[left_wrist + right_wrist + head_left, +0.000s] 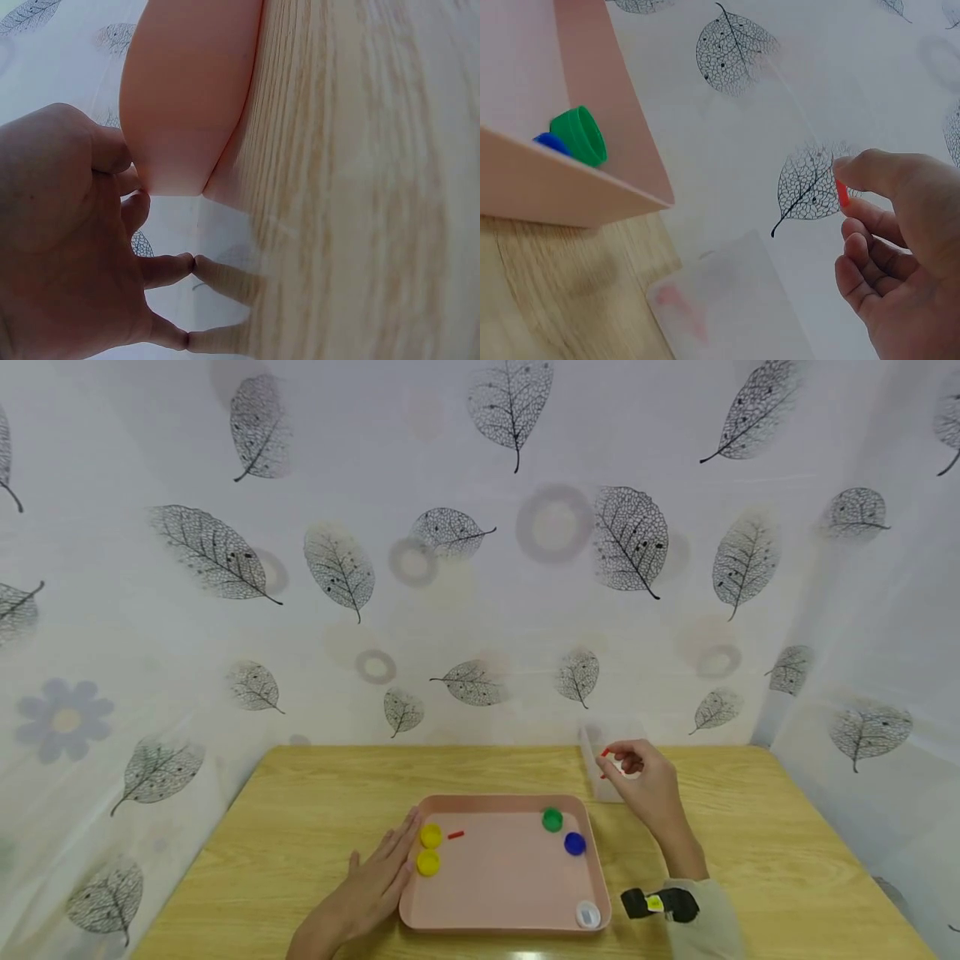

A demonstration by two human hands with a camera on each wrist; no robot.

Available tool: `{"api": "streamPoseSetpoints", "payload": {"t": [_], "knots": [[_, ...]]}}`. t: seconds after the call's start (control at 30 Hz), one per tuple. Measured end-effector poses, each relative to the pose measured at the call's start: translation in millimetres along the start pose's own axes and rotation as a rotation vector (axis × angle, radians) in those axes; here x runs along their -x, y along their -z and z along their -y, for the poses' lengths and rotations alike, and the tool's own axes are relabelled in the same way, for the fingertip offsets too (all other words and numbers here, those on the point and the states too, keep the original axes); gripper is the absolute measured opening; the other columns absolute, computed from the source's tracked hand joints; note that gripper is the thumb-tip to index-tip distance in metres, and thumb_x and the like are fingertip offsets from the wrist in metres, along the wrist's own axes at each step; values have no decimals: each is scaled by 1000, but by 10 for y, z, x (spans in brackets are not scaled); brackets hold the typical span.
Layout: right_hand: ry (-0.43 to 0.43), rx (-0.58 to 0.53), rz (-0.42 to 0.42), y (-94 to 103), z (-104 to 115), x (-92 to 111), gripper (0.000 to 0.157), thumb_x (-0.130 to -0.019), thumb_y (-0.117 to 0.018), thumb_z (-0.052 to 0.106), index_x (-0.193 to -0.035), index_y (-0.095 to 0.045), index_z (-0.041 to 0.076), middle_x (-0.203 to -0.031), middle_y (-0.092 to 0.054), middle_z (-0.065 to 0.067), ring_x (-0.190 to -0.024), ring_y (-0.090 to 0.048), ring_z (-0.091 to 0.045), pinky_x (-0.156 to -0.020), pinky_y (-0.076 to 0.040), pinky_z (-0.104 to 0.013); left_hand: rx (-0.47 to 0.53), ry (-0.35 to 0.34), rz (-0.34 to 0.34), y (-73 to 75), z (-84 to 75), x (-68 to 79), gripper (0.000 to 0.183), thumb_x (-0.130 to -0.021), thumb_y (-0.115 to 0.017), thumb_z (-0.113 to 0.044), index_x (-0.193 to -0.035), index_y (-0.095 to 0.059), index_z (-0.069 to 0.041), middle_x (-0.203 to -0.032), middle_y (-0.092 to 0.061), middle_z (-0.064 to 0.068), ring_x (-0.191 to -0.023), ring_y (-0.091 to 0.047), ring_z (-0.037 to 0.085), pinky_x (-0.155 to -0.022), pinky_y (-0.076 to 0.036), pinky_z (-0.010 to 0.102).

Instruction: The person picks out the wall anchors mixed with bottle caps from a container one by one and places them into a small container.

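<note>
Between thumb and forefinger, my right hand (651, 785) pinches a small red stick (842, 193), held above a translucent white box (609, 791) beyond the tray's right end. Blurred red pieces (682, 307) show through the box's wall in the right wrist view. My left hand (367, 885) lies against the left side of a pink tray (502, 877), its fingers extended. In the left wrist view, some of its fingertips (180, 266) touch the table while others touch the tray wall. Inside the tray, another red stick (456, 835) lies beside two yellow caps (430, 850).
The tray also has a green cap (552, 819) and a blue cap (575, 843) at its right, plus a round white piece (588, 914) in the near right corner. A leaf-patterned curtain (480, 610) stands behind the wooden table (330, 793).
</note>
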State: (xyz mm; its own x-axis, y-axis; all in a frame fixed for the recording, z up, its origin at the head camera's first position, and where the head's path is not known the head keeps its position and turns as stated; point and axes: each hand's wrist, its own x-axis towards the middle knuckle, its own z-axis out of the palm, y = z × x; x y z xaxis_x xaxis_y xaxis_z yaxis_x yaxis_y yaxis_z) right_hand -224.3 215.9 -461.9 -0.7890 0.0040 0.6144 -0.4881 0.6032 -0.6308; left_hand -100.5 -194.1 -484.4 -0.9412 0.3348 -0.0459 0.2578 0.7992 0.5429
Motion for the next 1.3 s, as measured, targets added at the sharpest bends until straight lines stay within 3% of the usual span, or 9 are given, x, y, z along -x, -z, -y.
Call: {"api": "streamPoseSetpoints", "payload": {"t": [0.3,0.67,1.3], "knots": [[-130,11,-15,21,-129,40,18,-87,-82,6,-101,-72,-2,-85,-65,-9,-73,-55,-9,-67,-43,-8,11,0,-5,-2,15,-11,56,-114,-31,-35,-166,-15,-23,-172,-8,-5,-150,-24,47,-99,-5,90],[-229,18,-134,0,-282,90,21,-88,-81,7,-101,-72,-5,-88,-68,-15,-73,-55,-8,-68,-41,-6,12,-8,-12,18,5,-7,56,-114,-32,-34,-166,-16,-23,-172,-10,-5,-149,-25,48,-98,-6,90],[-228,30,-124,-5,-290,78,22,-87,-82,7,-103,-73,-6,-89,-69,-16,-74,-54,-6,-68,-41,-6,12,5,-2,0,33,-19,57,-114,-30,-36,-167,-11,-26,-172,-6,-7,-149,-24,49,-100,-4,89]]}}
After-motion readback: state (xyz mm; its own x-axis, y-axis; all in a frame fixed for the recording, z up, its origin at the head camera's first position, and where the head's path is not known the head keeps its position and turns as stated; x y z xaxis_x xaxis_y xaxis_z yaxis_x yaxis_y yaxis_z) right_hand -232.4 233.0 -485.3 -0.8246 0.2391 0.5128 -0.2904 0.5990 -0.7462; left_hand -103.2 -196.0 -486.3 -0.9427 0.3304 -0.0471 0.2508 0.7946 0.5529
